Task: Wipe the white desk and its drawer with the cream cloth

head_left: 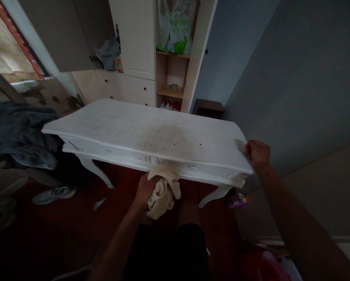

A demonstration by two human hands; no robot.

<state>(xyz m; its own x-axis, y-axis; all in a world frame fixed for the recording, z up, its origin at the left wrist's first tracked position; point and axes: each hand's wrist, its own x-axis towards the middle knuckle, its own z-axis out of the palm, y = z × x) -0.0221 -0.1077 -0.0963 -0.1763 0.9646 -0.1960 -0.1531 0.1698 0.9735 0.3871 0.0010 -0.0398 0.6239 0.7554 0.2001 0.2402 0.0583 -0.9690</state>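
Note:
A crumpled cream cloth (162, 195) is bunched in my left hand (147, 187), in front of the table's front edge. The white table (119, 117) has carved trim, curved legs and a dark smudged patch in the middle of its top. At the table's right end is my right hand (258, 153), its fingers curled closed. Whether those fingers grip the edge or hold something small is hidden. Two small dark specks (200, 144) show on the tabletop, right of the smudge.
Behind the table stands a white wardrobe (136, 39) with open doors and plastic bags (180, 27) on a shelf. Dark clothing (19, 132) is heaped at the left. A shoe (54, 195) and a purple box (238, 200) lie on the red floor. A grey wall (309, 86) bounds the right.

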